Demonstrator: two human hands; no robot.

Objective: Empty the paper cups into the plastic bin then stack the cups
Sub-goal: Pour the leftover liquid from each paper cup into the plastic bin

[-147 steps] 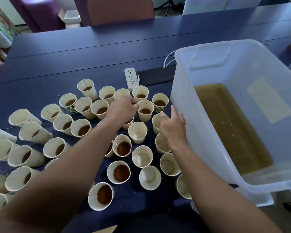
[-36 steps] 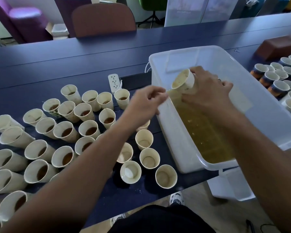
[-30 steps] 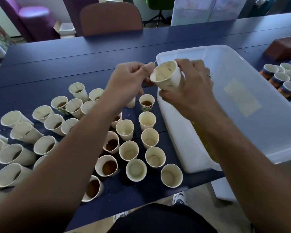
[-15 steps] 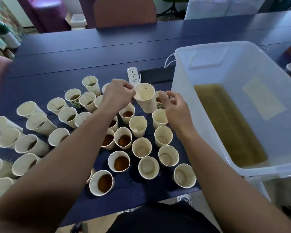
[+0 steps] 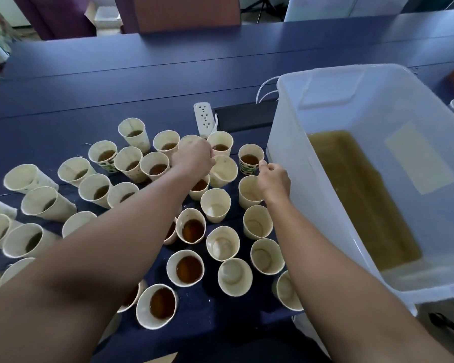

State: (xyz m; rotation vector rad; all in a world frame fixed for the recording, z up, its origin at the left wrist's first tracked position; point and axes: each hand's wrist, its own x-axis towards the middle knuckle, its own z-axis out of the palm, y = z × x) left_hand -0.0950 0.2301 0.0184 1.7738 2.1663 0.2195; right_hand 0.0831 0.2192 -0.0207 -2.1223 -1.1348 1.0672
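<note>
The plastic bin (image 5: 372,179) stands at the right of the dark blue tabletop (image 5: 116,82), a shallow layer of brown liquid along its floor, its near wall just beside the right hand (image 5: 273,179). Paper cups (image 5: 131,163) crowd the tabletop to its left, all upright with their mouths up; those nearest the bin look emptied, the rest hold brown liquid. The printed cup (image 5: 250,159), part full, stands just ahead of the right hand, whose fingers (image 5: 262,163) pinch its near rim; that hand is the nearer to the bin. The left hand (image 5: 194,157) lies curled over an empty cup (image 5: 224,170) beside it, apparently holding the rim, though the hand hides the contact. A white power strip (image 5: 204,117) lies just behind the cups. The arms cover several cups, and the far left ones are cut off
</note>
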